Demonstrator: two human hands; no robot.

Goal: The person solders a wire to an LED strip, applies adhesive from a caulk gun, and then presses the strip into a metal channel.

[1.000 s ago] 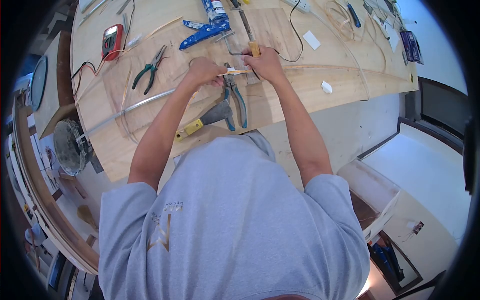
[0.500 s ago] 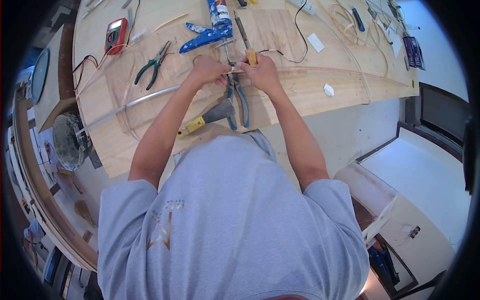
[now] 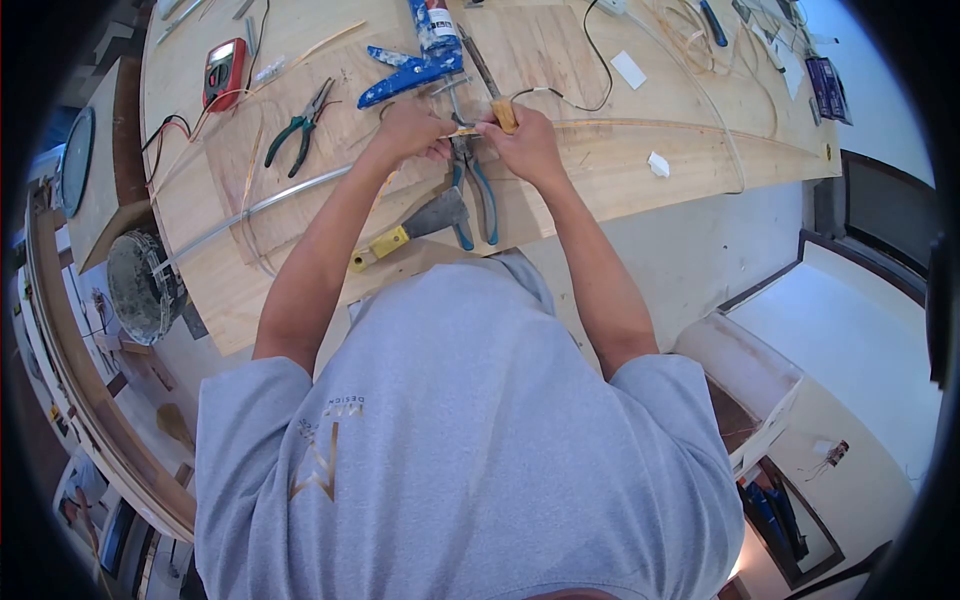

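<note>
My left hand (image 3: pixel 410 130) is closed, its thumb and fingers pinching the end of a thin yellowish LED strip (image 3: pixel 465 132). From the other side my right hand (image 3: pixel 528 150) pinches the same strip, fingertips close to the left ones. A soldering iron (image 3: pixel 503 115) with a wooden handle overlaps the right hand near the thumb, its metal shaft pointing away. Just below the fingertips lie pliers with blue-grey handles (image 3: pixel 484 200), partly hidden by the strip. Beside them rests a scraper (image 3: pixel 436 214) with a yellow handle.
A blue caulking gun (image 3: pixel 415 75) lies beyond my hands. Green-handled pliers (image 3: pixel 297 130) and a red multimeter (image 3: pixel 224 72) are to the left. A long pale tube (image 3: pixel 255 208) runs under my left forearm. White paper pieces (image 3: pixel 629 70) and loose cables (image 3: pixel 690 60) lie right on the wooden table (image 3: pixel 600 195).
The view has shifted slightly. Both hands keep their pinch on the strip, with only a small change in their position.
</note>
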